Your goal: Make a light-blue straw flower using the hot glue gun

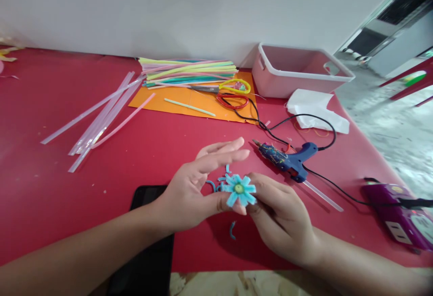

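A small light-blue pipe cleaner flower [249,188] with a yellow-green centre faces me over the table. My right hand [282,217] pinches it from the right side between thumb and fingers. On the other side, my left hand [196,183] has its fingers stretched out and apart, with the thumb lying against the flower's lower edge. Short blue pipe cleaner offcuts [232,230] lie on the red table beneath and behind the hands. Any stem on the flower is hidden from this angle.
A blue glue gun [294,163] lies right of my hands, its cord running to a purple power strip [394,215]. Behind are scissors [233,102], pipe cleaners [189,72], an orange sheet [149,99] and a pink bin [301,81]. Clear glue sticks [101,120] lie left; a black phone [144,260] is under my left forearm.
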Demonstrator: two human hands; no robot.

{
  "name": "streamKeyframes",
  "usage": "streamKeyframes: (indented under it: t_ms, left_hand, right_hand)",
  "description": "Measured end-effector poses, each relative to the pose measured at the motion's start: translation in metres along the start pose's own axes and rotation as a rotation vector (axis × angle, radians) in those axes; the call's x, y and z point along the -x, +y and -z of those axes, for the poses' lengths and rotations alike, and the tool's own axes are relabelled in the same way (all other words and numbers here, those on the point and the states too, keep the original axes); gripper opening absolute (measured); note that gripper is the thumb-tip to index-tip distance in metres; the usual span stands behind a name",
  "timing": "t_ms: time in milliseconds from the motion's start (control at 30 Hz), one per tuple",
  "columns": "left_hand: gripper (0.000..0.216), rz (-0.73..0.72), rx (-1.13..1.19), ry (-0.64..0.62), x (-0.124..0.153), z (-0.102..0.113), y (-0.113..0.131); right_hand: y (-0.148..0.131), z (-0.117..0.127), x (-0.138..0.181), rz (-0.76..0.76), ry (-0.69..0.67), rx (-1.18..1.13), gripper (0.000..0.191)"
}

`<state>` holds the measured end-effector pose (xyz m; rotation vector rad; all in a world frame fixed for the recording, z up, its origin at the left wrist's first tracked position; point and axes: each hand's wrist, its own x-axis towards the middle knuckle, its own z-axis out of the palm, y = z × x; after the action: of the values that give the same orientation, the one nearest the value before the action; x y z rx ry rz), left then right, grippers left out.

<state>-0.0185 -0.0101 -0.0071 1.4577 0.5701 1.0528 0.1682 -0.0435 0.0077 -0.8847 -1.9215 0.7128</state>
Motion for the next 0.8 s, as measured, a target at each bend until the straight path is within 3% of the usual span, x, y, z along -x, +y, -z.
streamKeyframes:
  t_ms: [133,333,567,800]
  left_hand:
    - [0.048,-0.084,-0.152,-0.131,-0.0026,0.0049,0.0023]
    - [0.033,-0.135,-0.201,-0.149,-0.002,0.0046,0.0048]
    - [0.053,-0.121,-0.172,-0.099,-0.0011,0.0016,0.0025]
    - [0.047,-0.184,-0.21,-0.12,-0.001,0.0013,0.0028]
  right_hand:
    - [0.0007,-0.0004,0.0005,0.017,0.001,0.031,0.02]
    - [-0.0003,-0.0029,0.0016,0.018,-0.005,0.006,0.024]
    - [-0.0004,-0.0029,0.0009,-0.018,0.016,0.002,0.019]
    - [0.0007,-0.0049,0.0008,-0.023,0.053,0.021,0.016]
